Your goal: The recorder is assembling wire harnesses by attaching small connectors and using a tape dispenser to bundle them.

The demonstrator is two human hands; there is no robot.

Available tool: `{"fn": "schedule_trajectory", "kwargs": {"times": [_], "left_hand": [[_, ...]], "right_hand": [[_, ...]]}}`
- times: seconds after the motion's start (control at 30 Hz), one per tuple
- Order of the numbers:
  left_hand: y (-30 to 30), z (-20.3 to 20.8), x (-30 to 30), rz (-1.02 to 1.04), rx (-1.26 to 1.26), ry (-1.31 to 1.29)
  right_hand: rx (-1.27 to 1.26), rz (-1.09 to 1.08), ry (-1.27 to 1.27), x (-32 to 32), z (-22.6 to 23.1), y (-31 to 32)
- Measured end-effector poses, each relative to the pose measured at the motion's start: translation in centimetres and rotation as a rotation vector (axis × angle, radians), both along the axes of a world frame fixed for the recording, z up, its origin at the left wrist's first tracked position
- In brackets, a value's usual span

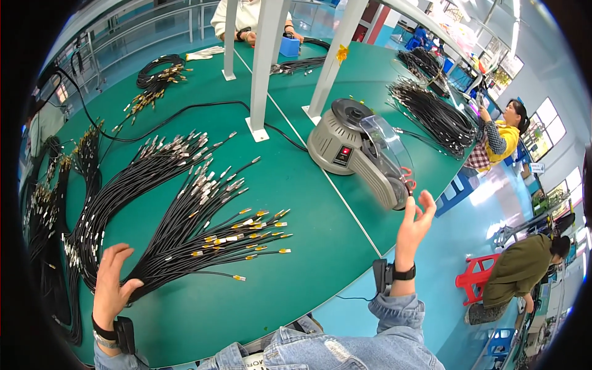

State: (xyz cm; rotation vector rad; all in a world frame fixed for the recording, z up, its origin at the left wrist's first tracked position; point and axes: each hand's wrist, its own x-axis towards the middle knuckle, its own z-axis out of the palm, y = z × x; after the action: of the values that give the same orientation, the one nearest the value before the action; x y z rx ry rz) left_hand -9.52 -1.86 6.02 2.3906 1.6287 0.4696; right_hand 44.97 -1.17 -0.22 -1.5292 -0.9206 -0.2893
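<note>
My left hand (pixel 111 280) is raised at the near left of the green table (pixel 296 302), thumb apart from the loosely bent fingers, nothing visible in it. Beside it lies a large bundle of black cables (pixel 169 240) with metal connectors and white and yellow tags fanned to the right. My right hand (pixel 414 229) is at the table's right edge, fingers apart, near the front tip of a grey tape dispenser machine (pixel 333 145). Whether the fingertips touch the machine I cannot tell. A pair of scissors with red handles (pixel 408 179) shows behind the machine's clear cover.
White metal posts (pixel 262 80) stand on the table behind the machine. A black power cord (pixel 203 105) crosses the tabletop. More cable bundles (pixel 431 114) lie at the far right and far left. Co-workers are around, one across the table. A red stool (pixel 478 274) stands at right.
</note>
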Motion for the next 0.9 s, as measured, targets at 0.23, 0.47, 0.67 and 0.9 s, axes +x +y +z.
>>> {"fn": "schedule_trajectory", "kwargs": {"times": [0.23, 0.47, 0.67, 0.9], "left_hand": [[4.8, 2.1, 12.1, -0.601, -0.159, -0.030], [5.5, 0.0, 21.4, -0.817, -0.256, -0.129], [5.9, -3.6, 27.2, -0.445, -0.606, -0.574], [10.2, -7.2, 27.7, -0.248, -0.219, -0.677]], "right_hand": [[-0.152, 0.496, 0.481, 4.4, -1.1, 1.1], [-0.115, 0.594, 0.531, -1.9, -1.1, -0.6], [-0.163, 0.744, 0.519, -10.1, -1.2, -2.5], [-0.236, 1.064, 0.514, -15.3, -0.7, -0.8]]}}
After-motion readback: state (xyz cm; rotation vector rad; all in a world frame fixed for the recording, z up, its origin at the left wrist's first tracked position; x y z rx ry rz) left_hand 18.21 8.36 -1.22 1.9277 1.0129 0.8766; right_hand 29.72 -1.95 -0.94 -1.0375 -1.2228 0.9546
